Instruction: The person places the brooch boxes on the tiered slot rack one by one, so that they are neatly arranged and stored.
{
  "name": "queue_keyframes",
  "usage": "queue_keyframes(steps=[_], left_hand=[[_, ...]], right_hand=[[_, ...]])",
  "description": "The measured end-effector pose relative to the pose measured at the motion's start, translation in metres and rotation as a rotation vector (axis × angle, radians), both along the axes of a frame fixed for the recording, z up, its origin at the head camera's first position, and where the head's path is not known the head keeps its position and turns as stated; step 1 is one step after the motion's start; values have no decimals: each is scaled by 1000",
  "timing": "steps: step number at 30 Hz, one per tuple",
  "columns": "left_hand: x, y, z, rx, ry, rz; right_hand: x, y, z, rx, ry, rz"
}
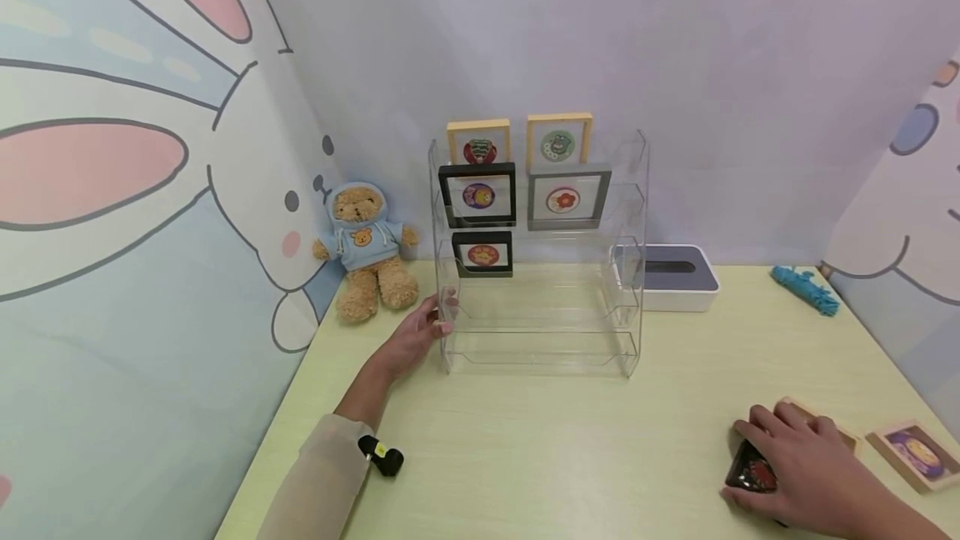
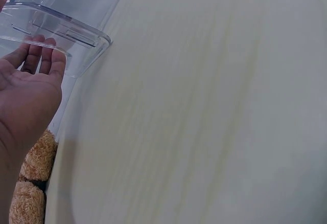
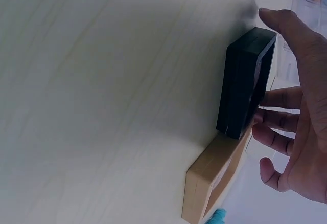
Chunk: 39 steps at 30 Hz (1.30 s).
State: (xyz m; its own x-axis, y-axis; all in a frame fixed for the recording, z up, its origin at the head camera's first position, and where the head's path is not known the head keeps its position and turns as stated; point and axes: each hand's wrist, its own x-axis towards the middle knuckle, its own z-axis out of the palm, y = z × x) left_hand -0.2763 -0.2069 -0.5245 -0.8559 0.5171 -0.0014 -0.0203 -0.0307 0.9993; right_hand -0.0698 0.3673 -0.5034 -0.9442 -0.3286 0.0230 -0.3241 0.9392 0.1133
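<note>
A clear acrylic tiered rack [image 1: 540, 332] stands upright on the table, with several small framed pictures on its upper tiers. My left hand [image 1: 416, 336] grips the rack's left side low down; in the left wrist view its fingers [image 2: 46, 55] lie against the clear panel. At the front right, my right hand [image 1: 806, 461] is over a black picture frame [image 1: 752, 469] lying on the table. In the right wrist view the thumb stands off one end of the black frame [image 3: 242, 86], while the fingertips are at its far edge. A wooden frame [image 3: 204, 183] adjoins it, partly hidden under the hand in the head view.
Another wooden frame [image 1: 918, 455] lies at the far right. A teddy bear [image 1: 367, 244] in a blue hoodie sits left of the rack. Behind the rack's right side is a white and grey tissue box [image 1: 678, 277], with a blue bundle [image 1: 806, 290] farther right. Walls bound the back and sides.
</note>
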Motion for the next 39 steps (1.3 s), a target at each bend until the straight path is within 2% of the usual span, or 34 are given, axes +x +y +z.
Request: queue_keyframes(steps=[12, 19, 22, 29, 32, 39], left_hand=[[0, 0, 0, 2, -3, -3], [-1, -1, -1, -4, -8, -3], [-2, -1, -1, -4, -13, -3], [-2, -1, 0, -1, -17, 7], [-3, -1, 0, 2, -14, 10], [-2, 1, -1, -3, -15, 6]], right_hand=[[-7, -4, 0, -46, 30, -12], [-15, -12, -8, -118, 157, 31], [-18, -13, -9, -155, 179, 37], [-20, -1, 0, -197, 103, -19], [-19, 6, 2, -198, 96, -40], [-21, 32, 5, -139, -26, -166]])
